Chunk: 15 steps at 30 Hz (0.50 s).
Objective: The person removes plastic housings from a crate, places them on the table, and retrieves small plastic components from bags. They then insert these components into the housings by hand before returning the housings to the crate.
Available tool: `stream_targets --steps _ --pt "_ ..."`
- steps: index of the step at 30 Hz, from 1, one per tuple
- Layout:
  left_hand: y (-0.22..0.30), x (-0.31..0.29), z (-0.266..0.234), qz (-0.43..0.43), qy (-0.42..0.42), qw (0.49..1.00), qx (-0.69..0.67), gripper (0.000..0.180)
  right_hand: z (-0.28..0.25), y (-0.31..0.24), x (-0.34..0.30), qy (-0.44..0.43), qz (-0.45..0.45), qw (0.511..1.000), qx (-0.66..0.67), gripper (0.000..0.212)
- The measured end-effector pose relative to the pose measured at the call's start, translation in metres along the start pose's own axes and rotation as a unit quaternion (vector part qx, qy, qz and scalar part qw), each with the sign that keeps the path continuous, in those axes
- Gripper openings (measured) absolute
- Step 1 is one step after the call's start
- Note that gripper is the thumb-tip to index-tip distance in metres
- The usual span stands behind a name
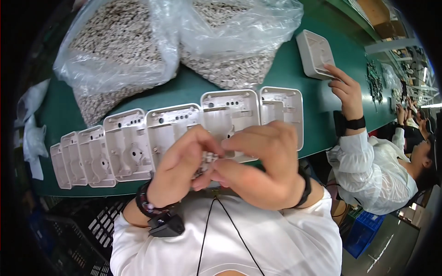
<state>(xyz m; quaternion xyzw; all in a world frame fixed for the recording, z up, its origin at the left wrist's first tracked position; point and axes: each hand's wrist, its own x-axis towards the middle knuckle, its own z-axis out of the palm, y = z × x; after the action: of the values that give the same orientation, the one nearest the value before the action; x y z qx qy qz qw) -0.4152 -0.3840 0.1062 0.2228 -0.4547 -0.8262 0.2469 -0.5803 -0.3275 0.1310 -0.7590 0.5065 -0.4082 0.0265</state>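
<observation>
Cupped in my left hand (177, 168) is a small heap of pale plastic parts (208, 161), partly hidden by the fingers. My right hand (264, 165) comes over from the right, its thumb and fingertips pinched together at the heap. Whatever lies between those fingertips is too small to make out. Both hands are above the near edge of a row of open white plastic housings; the closest are one housing (172, 115) behind my left hand and another (230, 103) behind the right. Inside them show round holes, posts and moulded walls.
Two clear plastic bags, one at left (119, 46) and one in the middle (230, 60), hold masses of small pale parts on the green table (317, 110). At right, a co-worker's hand (347, 94) touches a white housing (315, 53). A black crate (99, 230) stands below left.
</observation>
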Motion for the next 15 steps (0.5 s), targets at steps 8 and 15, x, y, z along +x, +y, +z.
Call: stream_targets --steps 8,15 --pt "-0.008 -0.003 -0.009 0.007 0.053 0.997 -0.058 0.030 0.027 0.003 0.010 0.024 -0.025 0.997 -0.064 0.023" --pt "-0.005 -0.004 -0.017 0.012 0.038 0.999 -0.003 0.026 0.027 0.012 0.015 -0.003 -0.023 0.996 -0.085 0.022"
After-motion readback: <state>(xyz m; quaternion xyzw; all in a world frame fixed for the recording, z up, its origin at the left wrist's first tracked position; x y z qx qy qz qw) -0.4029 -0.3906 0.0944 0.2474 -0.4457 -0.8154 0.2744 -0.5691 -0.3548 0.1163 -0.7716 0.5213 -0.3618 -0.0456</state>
